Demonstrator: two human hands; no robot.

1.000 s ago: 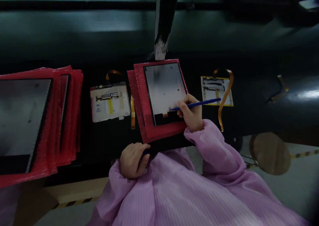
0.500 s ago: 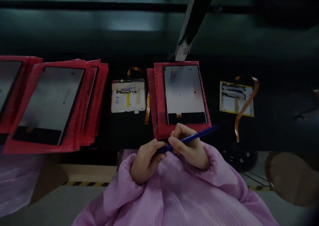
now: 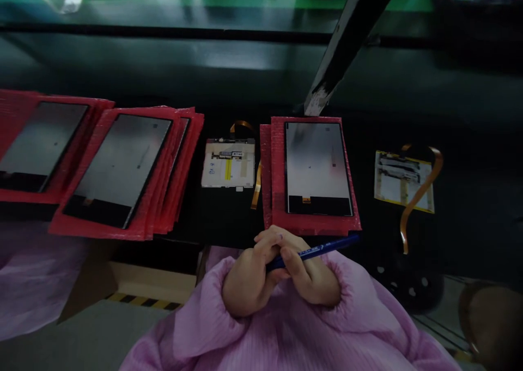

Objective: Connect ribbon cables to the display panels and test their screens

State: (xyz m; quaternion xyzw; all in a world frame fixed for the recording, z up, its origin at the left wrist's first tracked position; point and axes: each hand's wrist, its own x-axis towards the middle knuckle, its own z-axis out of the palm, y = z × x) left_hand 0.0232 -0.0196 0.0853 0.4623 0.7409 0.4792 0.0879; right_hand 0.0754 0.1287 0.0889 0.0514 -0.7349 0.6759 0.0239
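Both my hands meet close to my chest, below the table's near edge. My right hand (image 3: 312, 275) grips a blue pen (image 3: 322, 247) whose free end points right. My left hand (image 3: 251, 275) is closed over the pen's left end, fingers pressed against the right hand. Just beyond them a grey display panel (image 3: 317, 166) lies flat on a small stack of red bubble-wrap sheets (image 3: 278, 169). Neither hand touches the panel.
Left of the panel lies a white circuit module (image 3: 227, 163) with an orange flex cable; another module (image 3: 402, 181) lies to the right. Two red stacks with panels (image 3: 118, 166) (image 3: 38, 145) sit further left. A dark post (image 3: 339, 49) stands behind. A pink sleeve (image 3: 28, 278) shows at left.
My right hand lifted the pen off the panel and drew back to my chest. My left hand closed onto the pen's end. The view shifted left, showing more red stacks.
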